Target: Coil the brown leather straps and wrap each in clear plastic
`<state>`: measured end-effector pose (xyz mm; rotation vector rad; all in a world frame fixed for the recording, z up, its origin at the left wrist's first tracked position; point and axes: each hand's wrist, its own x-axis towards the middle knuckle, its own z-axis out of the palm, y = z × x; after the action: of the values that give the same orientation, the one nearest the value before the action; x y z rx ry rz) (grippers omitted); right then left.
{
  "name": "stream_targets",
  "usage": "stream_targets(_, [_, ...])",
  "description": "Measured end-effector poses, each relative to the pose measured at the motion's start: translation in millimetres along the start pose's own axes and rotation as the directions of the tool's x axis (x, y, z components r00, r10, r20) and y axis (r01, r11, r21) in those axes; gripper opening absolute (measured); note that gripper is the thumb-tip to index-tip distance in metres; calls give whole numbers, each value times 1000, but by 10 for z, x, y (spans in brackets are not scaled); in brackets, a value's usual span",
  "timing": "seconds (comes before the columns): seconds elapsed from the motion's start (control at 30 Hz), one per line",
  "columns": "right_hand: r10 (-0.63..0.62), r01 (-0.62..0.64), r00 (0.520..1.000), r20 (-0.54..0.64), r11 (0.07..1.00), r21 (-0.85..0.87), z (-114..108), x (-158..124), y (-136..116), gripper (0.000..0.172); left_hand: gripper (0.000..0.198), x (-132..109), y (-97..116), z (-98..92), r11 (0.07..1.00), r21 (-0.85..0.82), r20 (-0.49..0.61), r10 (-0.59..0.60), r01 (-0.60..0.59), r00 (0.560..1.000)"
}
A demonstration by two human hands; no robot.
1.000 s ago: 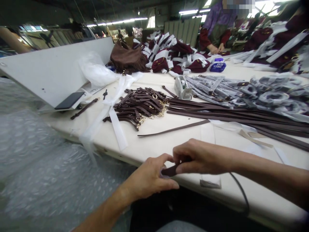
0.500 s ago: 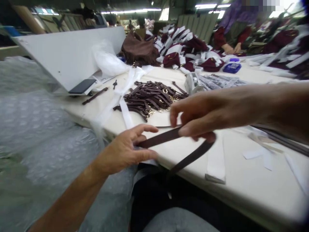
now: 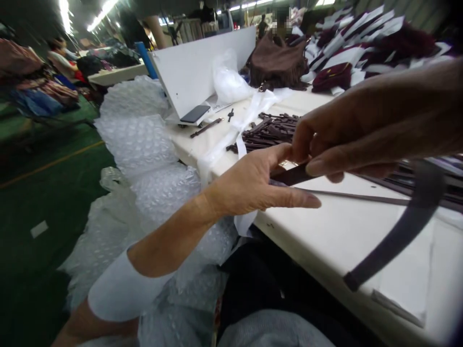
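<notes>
A dark brown leather strap [image 3: 297, 174] stretches between my hands above the table's front part. Its one end runs into my left hand [image 3: 246, 185], whose thumb is stretched out below the strap while the fingers curl behind it, partly hidden. My right hand [image 3: 347, 127] pinches the strap between thumb and fingers, close to the left fingertips. The strap's free length loops out to the right and hangs over the tabletop. Behind my hands lies a pile of short brown straps with gold-coloured metal fittings [image 3: 271, 129].
A white panel [image 3: 202, 67] stands at the back left beside a brown fringed bag [image 3: 277, 62]. Maroon bags with white wrapping [image 3: 333, 77] are heaped behind. Bubble wrap [image 3: 137, 140] fills the left side. More long straps [image 3: 405, 180] lie at right on the white table [image 3: 325, 236].
The view has swung left. My hands have come closer together along the strap, and its free end has swung out to the right.
</notes>
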<state>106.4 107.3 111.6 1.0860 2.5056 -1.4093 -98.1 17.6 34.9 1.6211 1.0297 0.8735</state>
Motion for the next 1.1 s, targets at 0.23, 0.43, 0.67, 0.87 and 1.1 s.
stream_targets(0.23, [-84,82,996,-9,989,-121,53,89,-160,19,30,79,10,-25,1000,-14,13,12,-11,1000])
stream_targets(0.43, [56,-61,996,-65,995,-82,-178,-47,61,16,24,34,-65,-144,994,85,-92,-60,68,994])
stream_targets(0.67, [-139,72,970,-202,950,-305,-405,-236,-224,25,48,197,192,-187,997,56,-85,63,-59,994])
stream_targets(0.87, [-249,-80,850,-464,809,-582,-689,-378,-736,29,52,362,691,-435,989,99,-214,124,-105,969])
stream_targets(1.1, [-508,130,828,-237,586,-800,-917,-223,-1504,35,41,469,1455,-623,873,441,-277,352,-208,894])
